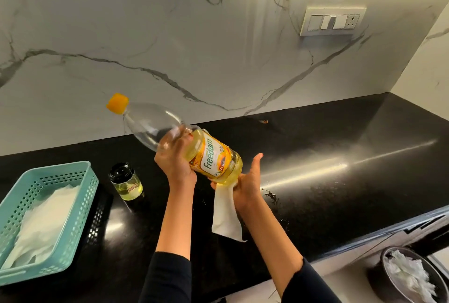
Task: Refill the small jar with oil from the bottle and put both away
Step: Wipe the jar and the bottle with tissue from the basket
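Half-full bottle [211, 157] tilted, tissue [226, 220] under; jar [126, 182] w/ oil [130, 194], lidded.

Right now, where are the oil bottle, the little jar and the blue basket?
oil bottle [213, 157]: head view, on its label.
little jar [127, 186]: head view, on its glass side.
blue basket [60, 177]: head view, on its far wall.

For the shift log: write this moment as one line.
left hand grips oil bottle, capped, tilted | right hand holds paper towel at bottle base | small jar lidded, on counter, by basket
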